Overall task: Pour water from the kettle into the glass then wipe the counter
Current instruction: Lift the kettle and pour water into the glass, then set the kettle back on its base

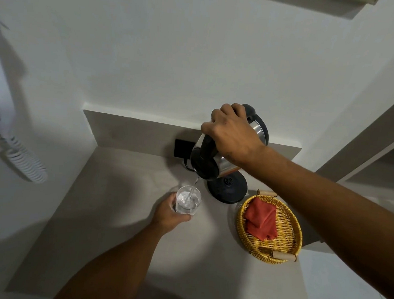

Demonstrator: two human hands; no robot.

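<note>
The kettle (224, 146), steel-bodied with a black lid and handle, hangs tipped forward and to the left in the air above its round black base (227, 189), its spout low and a thin stream of water (194, 186) falling into the glass (187, 201). The right hand (233, 133) is closed over the top handle from above, knuckles up, wrist bent down, forearm reaching in from the lower right. The glass stands just left of the base and is partly filled; the left hand (169, 214) curls round its near side, thumb at the front, arm stretched straight up from the bottom edge. Whether the glass rests on the counter (109, 190) or is lifted slightly, I cannot tell. Just right of the base sits a yellow wicker basket (292, 235) with wooden handles, holding a folded red cloth (261, 220). The counter meets walls at the back and left; its front and left stretches lie bare, and the basket sits at its right edge.
</note>
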